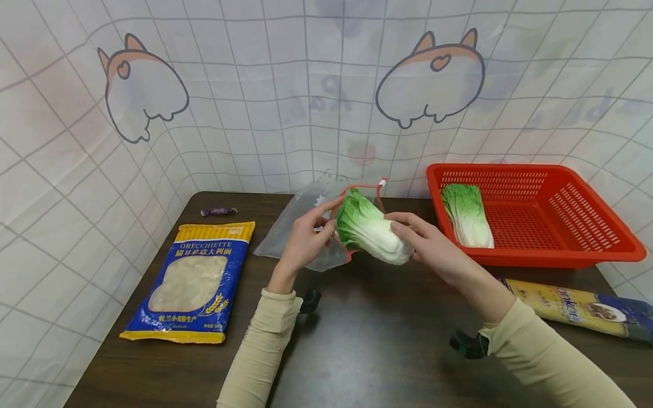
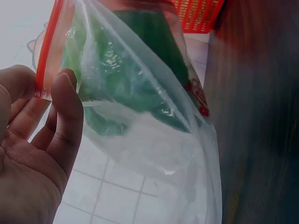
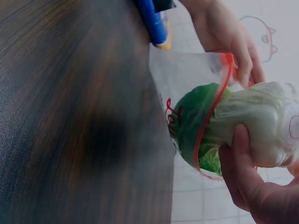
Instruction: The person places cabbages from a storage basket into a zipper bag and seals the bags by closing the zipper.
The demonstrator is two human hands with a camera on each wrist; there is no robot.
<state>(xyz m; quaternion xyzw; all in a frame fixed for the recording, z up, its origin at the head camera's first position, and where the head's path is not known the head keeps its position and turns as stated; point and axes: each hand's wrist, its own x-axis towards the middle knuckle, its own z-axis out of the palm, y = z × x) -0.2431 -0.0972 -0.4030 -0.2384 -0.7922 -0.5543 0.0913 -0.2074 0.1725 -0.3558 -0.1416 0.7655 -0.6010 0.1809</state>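
A napa cabbage (image 1: 374, 229) is tilted with its green leafy end inside the mouth of a clear zip bag (image 1: 291, 229). Its white base sticks out toward my right hand (image 1: 433, 243), which grips it around the base with thumb and fingers. My left hand (image 1: 306, 235) pinches the red-edged rim of the bag between thumb and fingers. In the left wrist view, the red zip strip (image 2: 49, 46) sits between the thumb and fingers, and green leaves (image 2: 117, 60) show through the plastic. The right wrist view shows the bag's red rim (image 3: 210, 112) around the cabbage.
A red plastic basket (image 1: 530, 258) at the right holds another napa cabbage (image 1: 466, 215). In front of it lies a yellow and blue pasta packet (image 1: 576, 306). On the left are a blue and yellow orecchiette bag (image 1: 191, 283) and a purple wrapped candy (image 1: 219, 212).
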